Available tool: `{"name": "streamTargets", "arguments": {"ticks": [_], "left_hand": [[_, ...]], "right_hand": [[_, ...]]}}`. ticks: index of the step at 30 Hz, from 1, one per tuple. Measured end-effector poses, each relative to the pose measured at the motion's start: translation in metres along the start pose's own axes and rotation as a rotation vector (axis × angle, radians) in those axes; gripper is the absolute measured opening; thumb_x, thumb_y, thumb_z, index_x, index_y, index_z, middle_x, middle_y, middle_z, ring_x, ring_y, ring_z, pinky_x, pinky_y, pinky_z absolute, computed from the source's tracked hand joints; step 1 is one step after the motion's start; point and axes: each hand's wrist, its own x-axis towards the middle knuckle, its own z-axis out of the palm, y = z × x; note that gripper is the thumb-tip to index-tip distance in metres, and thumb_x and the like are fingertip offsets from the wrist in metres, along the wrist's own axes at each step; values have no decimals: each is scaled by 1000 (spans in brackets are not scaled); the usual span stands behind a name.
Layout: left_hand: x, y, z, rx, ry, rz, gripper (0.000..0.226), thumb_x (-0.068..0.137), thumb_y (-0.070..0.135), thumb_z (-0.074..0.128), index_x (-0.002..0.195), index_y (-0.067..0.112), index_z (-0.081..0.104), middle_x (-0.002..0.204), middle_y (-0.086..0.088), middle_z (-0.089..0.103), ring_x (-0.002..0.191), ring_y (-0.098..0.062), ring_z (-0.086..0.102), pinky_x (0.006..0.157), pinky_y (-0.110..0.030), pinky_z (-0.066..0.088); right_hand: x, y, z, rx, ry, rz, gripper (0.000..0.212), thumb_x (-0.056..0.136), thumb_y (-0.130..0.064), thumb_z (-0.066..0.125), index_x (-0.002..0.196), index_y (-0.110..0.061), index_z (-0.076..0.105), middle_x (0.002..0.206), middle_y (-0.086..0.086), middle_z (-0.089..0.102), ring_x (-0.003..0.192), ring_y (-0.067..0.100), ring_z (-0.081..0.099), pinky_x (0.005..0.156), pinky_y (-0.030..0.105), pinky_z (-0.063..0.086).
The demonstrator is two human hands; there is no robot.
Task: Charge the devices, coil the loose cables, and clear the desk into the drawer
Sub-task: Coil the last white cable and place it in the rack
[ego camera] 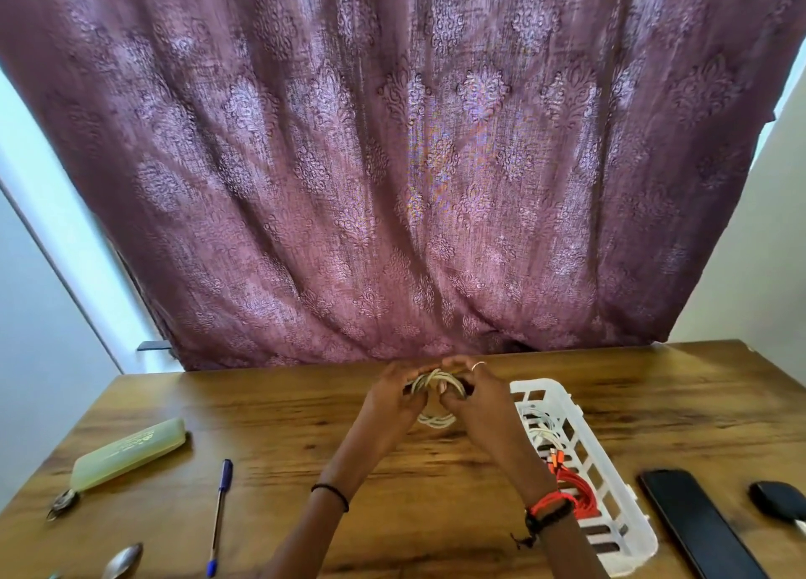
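A coiled white cable is held above the middle of the wooden desk. My left hand grips its left side and my right hand grips its right side, thumbs on top of the loops. To the right lies a white slotted basket with a white cable and an orange cable in it. A black phone lies flat right of the basket, and a small black device sits at the right edge.
On the left of the desk lie a yellowish case with a key ring, a blue pen and a metal spoon. A purple patterned curtain hangs behind the desk's far edge.
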Motion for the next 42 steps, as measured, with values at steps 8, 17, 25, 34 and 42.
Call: {"name": "streamTargets", "arguments": {"ticks": [8,17,25,34,42], "left_hand": [[-6,21,2,96,66,231,34,91,1,51,123,10,58,105,7,50,93,3,49,81,1,34],[2,19,11,188,163,110,23,91,3,47,110,2,60,105,-7,56,92,-20,55,77,-13,34],[5,19,11,-318,52,-240,13,90,13,59,98,12,70,81,6,70,74,-3,64,72,-20,51],[-3,7,34,-702,184,-476,15,92,13,56,98,6,68,88,-11,73,80,-19,69,67,-29,56],[-12,1,37,-825,136,-549,16,92,9,54,100,1,66,86,-7,72,77,-12,69,67,-26,55]], "right_hand": [[-7,3,-24,969,-231,194,40,80,16,57,114,-5,52,97,20,70,84,21,67,74,25,55],[1,1,-23,371,-73,-13,24,75,-9,76,95,-19,67,84,-1,75,78,7,69,72,19,53],[2,14,-20,417,1,73,25,74,-11,76,98,-13,70,88,-3,73,79,3,69,72,15,52],[-6,20,-5,410,49,135,34,70,-16,80,100,-22,65,90,-3,72,84,7,68,77,24,55],[-6,33,-6,370,103,170,17,72,-14,78,87,-17,70,84,0,73,82,12,68,80,32,55]]}}
